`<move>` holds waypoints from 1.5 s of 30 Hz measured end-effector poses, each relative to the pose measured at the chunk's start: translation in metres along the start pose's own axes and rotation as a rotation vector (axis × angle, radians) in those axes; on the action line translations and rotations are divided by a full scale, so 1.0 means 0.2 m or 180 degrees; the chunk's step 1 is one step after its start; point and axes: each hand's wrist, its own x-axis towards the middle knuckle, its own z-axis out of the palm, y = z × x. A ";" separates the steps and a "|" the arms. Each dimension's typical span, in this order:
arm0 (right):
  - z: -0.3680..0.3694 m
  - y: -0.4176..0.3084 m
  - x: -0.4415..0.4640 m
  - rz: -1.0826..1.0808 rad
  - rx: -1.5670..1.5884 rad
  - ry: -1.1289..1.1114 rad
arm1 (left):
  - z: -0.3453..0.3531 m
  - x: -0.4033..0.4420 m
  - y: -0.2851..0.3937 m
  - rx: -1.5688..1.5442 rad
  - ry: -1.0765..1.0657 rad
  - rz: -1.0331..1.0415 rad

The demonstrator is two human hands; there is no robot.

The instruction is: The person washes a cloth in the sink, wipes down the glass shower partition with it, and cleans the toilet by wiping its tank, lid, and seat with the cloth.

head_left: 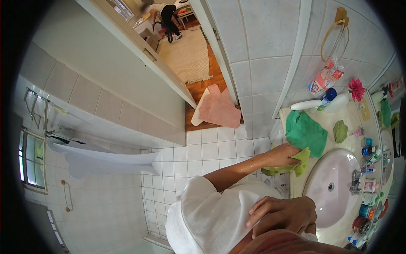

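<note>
My left hand (282, 155) is closed around a yellow-green cloth (301, 162) at the near edge of the counter. Part of the cloth hangs below my fingers. Just beyond it, a larger green cloth (306, 133) lies spread on the countertop. A small olive cloth (340, 131) lies crumpled farther along. My right hand (281, 212) rests against the front of my white shirt (220, 211), its fingers a little apart and nothing seen in them. The pink washbasin (315, 199) is close to both hands.
Bottles and jars (367, 211) line the back of the counter by the faucet (356, 182). A white bottle (305, 105) lies near the wall. Pink mats (220, 108) lie in the doorway. Another person (166, 19) bends over in the room beyond.
</note>
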 end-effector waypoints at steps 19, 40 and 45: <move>0.01 0.01 -0.15 -0.0378 -0.0502 0.1824 | 0.00 0.01 -0.02 -0.0025 -0.0008 -0.0097; 0.72 -0.72 -1.26 -0.0367 -0.3814 0.6255 | 0.13 0.44 0.34 -0.0948 -0.0235 0.0228; 0.89 -0.86 -1.24 -0.0546 -0.4206 0.6672 | 0.28 0.59 0.58 -0.1677 -0.0062 0.0538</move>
